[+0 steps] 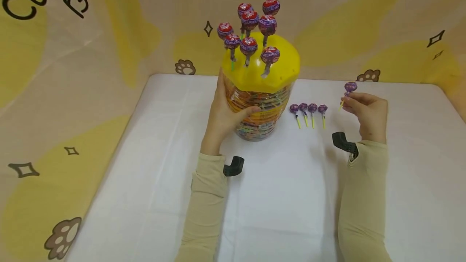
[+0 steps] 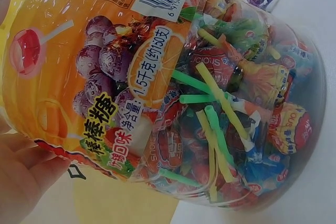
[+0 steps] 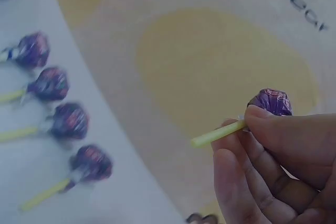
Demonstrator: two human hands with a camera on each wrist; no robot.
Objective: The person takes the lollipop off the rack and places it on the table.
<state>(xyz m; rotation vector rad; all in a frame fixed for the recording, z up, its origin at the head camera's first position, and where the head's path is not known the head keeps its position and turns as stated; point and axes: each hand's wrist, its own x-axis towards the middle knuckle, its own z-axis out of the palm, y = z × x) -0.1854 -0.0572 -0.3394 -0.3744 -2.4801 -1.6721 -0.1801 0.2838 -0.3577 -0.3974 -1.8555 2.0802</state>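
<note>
A clear jar [image 1: 256, 112] packed with wrapped lollipops stands toward the back of the table, capped by a yellow lid [image 1: 255, 80]. Several lollipops [image 1: 270, 55] stick up out of that lid. My left hand [image 1: 227, 116] grips the jar's left side, thumb across its front. In the left wrist view the printed label [image 2: 105, 77] and loose candies [image 2: 262, 82] inside show close up. To the right of the jar, my right hand [image 1: 369, 114] pinches a purple-wrapped lollipop [image 3: 270, 100] between thumb and fingers, its yellow stick [image 3: 218, 132] pointing down-left.
Several purple lollipops [image 1: 312, 109] lie in a row on the white table [image 1: 284, 197], between the jar and my right hand. Behind the table hangs a yellow-patterned cloth [image 1: 327, 43]. Each sleeve carries a black wrist mount [image 1: 344, 142].
</note>
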